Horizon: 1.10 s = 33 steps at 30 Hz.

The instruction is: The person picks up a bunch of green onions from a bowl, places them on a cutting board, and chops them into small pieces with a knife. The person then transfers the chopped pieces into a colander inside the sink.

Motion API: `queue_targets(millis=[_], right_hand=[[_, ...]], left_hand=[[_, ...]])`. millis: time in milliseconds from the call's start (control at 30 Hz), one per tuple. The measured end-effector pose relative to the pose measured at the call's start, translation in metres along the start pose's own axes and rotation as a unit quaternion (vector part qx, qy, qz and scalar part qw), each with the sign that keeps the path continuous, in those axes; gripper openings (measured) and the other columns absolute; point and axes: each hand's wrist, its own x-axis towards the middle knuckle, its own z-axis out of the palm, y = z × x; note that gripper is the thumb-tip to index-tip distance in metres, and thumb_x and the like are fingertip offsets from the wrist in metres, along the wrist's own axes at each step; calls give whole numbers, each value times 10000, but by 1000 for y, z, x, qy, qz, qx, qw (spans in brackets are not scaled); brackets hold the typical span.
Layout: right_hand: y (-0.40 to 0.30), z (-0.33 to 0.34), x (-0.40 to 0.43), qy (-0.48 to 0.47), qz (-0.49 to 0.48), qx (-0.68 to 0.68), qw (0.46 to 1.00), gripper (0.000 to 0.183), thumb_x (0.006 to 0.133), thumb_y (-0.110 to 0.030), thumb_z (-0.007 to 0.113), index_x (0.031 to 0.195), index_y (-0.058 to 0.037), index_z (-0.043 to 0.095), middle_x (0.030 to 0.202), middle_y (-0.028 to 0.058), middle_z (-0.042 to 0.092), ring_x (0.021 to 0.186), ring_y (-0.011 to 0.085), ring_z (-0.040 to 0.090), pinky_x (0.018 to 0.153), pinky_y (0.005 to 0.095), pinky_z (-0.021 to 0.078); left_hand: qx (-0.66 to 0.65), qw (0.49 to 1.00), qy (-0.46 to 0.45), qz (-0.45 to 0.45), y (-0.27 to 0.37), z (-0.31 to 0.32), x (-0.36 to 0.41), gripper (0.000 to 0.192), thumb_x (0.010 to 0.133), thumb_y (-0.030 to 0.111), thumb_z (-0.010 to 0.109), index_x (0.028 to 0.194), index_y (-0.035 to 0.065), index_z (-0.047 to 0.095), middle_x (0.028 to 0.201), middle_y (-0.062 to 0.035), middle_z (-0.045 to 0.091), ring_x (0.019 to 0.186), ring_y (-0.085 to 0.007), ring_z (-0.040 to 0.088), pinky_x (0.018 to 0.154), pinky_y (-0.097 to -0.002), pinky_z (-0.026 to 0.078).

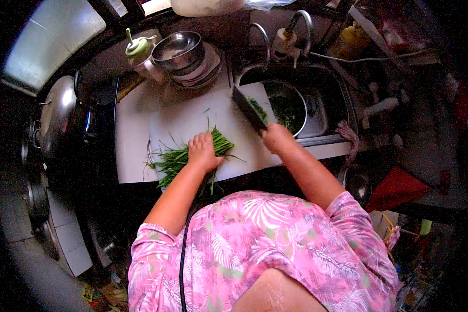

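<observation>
My left hand (203,150) presses down on a bunch of long green leafy stems (174,160) on a white cutting board (241,163). The cut ends point right. In my right hand (276,137) is the handle of a wide-bladed cleaver (249,110), its dark blade angled up and left over the board. Chopped green pieces (258,109) lie beside the blade on the board's far right part. Just past them, a round metal bowl (305,113) with chopped greens inside stands in the sink.
Stacked metal bowls (178,50) and a jug with a green lid (137,47) stand at the back. The steel sink (349,113) with a curved faucet (309,27) is on the right. A pink cloth (348,134) hangs over its edge. Left of the counter is a lidded pot (59,113).
</observation>
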Motion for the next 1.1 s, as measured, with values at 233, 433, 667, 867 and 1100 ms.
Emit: queue_targets(millis=[233,433,667,867,1100], right_hand=[[40,-51,6,132,-65,-139,979,286,800,-259,490,920,-16,584,822,227,590,780,400,561,687,461,451],[29,-30,-31,97,-140,-71,983,255,784,-219,491,932,-28,574,810,225,591,761,388,571,688,459,458],[23,-2,-64,10,-213,7,977,239,806,-220,473,944,-50,568,783,226,579,739,398,561,655,465,445],[14,0,-69,-12,-185,-57,981,227,818,-230,463,890,-35,553,779,225,584,739,407,558,659,477,441],[-13,-16,-48,-102,-106,-110,983,236,813,-211,479,872,-7,582,778,243,587,734,394,579,638,452,458]], left_hand=[[-42,998,36,8,10,-9,15,755,560,308,752,1137,6,372,1077,-149,458,1058,-299,403,913,-391,297],[-52,997,28,-51,24,-16,35,1105,492,412,789,1314,-5,180,1194,-178,424,1149,-306,363,962,-413,271],[-29,994,-33,-97,20,-22,23,1225,429,532,777,1324,-10,141,1247,-180,376,1171,-301,344,979,-463,226],[-27,998,47,-40,15,0,22,942,527,376,763,1233,-16,279,1111,-126,430,1064,-281,395,930,-397,276],[-6,997,70,15,10,14,27,642,624,237,681,1147,-9,402,1081,-127,440,1047,-277,396,897,-369,298]])
